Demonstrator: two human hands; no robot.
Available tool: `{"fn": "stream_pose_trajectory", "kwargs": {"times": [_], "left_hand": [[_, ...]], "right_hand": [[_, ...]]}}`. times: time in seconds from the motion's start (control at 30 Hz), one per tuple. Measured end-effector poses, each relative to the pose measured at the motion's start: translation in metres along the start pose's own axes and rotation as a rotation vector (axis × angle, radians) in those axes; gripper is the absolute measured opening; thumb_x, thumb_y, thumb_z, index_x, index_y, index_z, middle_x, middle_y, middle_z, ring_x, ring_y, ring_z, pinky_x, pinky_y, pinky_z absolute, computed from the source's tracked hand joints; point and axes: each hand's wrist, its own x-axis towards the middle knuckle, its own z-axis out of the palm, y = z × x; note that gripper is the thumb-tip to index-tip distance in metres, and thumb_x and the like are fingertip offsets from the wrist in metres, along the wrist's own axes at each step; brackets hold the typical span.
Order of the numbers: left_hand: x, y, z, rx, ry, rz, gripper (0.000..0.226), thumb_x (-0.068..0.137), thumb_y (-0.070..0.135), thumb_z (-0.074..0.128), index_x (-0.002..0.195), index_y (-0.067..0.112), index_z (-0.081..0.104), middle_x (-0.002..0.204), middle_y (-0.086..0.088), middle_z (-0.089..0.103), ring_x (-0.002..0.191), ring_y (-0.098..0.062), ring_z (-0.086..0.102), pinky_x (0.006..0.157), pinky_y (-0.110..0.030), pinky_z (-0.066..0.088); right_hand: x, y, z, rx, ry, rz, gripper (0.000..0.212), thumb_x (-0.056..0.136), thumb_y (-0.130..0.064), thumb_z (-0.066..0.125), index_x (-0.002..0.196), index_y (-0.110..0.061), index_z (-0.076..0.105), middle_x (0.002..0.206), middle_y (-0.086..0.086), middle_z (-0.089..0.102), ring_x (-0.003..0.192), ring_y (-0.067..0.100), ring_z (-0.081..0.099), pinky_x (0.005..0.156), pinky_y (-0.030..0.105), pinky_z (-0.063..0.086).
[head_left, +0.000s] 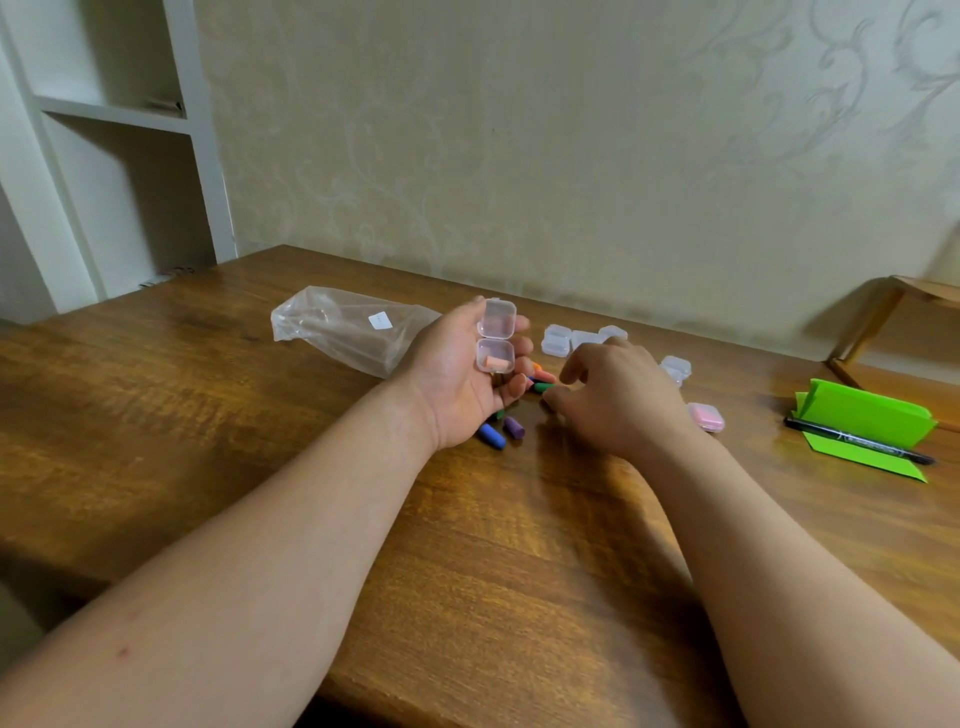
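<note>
My left hand (457, 374) is palm up above the wooden table (208, 415) and holds a small clear hinged box (496, 335), lid open, with an orange earplug lying in its lower half. My right hand (618, 395) hovers low over a scatter of coloured earplugs, fingers curled down; its fingertips are at a green earplug (543, 387) and I cannot tell whether they pinch it. A blue earplug (491, 435) and a purple earplug (514, 427) lie just below my left hand.
A crumpled clear plastic bag (348, 327) lies to the left. Several shut clear boxes (582, 340) stand behind my right hand, one box with a pink filling (705, 417) to its right. Folded green paper (867, 421) and a black marker (857, 441) are at far right.
</note>
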Motion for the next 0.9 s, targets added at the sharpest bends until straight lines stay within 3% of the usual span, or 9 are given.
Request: {"fn": "stream_pose_trajectory", "kwargs": {"times": [0.13,0.3,0.53,0.63,0.77,0.83,0.9], "left_hand": [[0.0,-0.001,0.0,0.009,0.0,0.003,0.054,0.115,0.044,0.039,0.131,0.005,0.071,0.093,-0.009,0.066,0.075,-0.016,0.061,0.067,-0.028,0.053],[0.001,-0.001,-0.001,0.014,-0.005,0.0,0.053,0.115,0.044,0.039,0.13,0.005,0.072,0.094,-0.009,0.067,0.075,-0.016,0.061,0.068,-0.029,0.052],[0.002,-0.003,-0.001,0.03,-0.017,-0.024,0.053,0.115,0.047,0.038,0.129,0.008,0.071,0.097,-0.009,0.067,0.077,-0.017,0.062,0.065,-0.027,0.054],[0.003,-0.004,-0.001,0.041,-0.021,-0.038,0.054,0.115,0.05,0.037,0.134,0.009,0.068,0.102,-0.009,0.067,0.078,-0.017,0.063,0.066,-0.028,0.052],[0.006,-0.005,-0.002,0.038,-0.04,-0.061,0.055,0.114,0.051,0.04,0.14,0.01,0.066,0.1,-0.009,0.067,0.074,-0.017,0.064,0.06,-0.028,0.054],[0.008,-0.006,-0.002,0.032,-0.064,-0.066,0.056,0.113,0.05,0.04,0.146,0.011,0.061,0.091,-0.007,0.067,0.068,-0.016,0.063,0.057,-0.028,0.054],[0.008,-0.007,-0.003,0.028,-0.097,-0.063,0.056,0.114,0.049,0.038,0.15,0.01,0.057,0.077,-0.003,0.063,0.06,-0.012,0.057,0.059,-0.028,0.052]], "right_hand": [[-0.001,-0.003,0.006,-0.073,-0.035,-0.007,0.028,0.094,-0.053,0.067,0.104,-0.029,0.078,0.106,-0.001,0.066,0.101,0.021,0.059,0.071,0.033,0.045],[0.0,-0.002,0.009,-0.06,-0.024,-0.027,0.024,0.097,-0.048,0.065,0.101,-0.028,0.077,0.105,-0.001,0.066,0.098,0.021,0.06,0.072,0.034,0.047],[0.0,-0.002,-0.005,0.394,0.201,0.008,0.022,0.098,-0.039,0.073,0.093,-0.019,0.068,0.088,-0.005,0.066,0.082,0.018,0.06,0.062,0.031,0.041],[-0.002,-0.008,-0.017,0.513,0.251,-0.035,0.021,0.099,-0.035,0.074,0.093,-0.018,0.063,0.08,-0.004,0.065,0.075,0.015,0.059,0.056,0.023,0.038],[-0.007,-0.018,-0.024,0.597,0.241,-0.104,0.013,0.1,-0.029,0.073,0.106,-0.022,0.064,0.09,-0.012,0.069,0.083,0.004,0.065,0.064,0.012,0.049],[-0.009,-0.022,-0.023,0.581,0.217,-0.165,0.009,0.1,-0.024,0.072,0.108,-0.023,0.07,0.094,-0.013,0.07,0.088,0.004,0.066,0.074,0.019,0.056],[-0.012,-0.025,-0.019,0.533,0.197,-0.223,0.008,0.098,-0.024,0.073,0.106,-0.025,0.075,0.098,-0.012,0.068,0.089,0.005,0.063,0.07,0.018,0.05]]}}
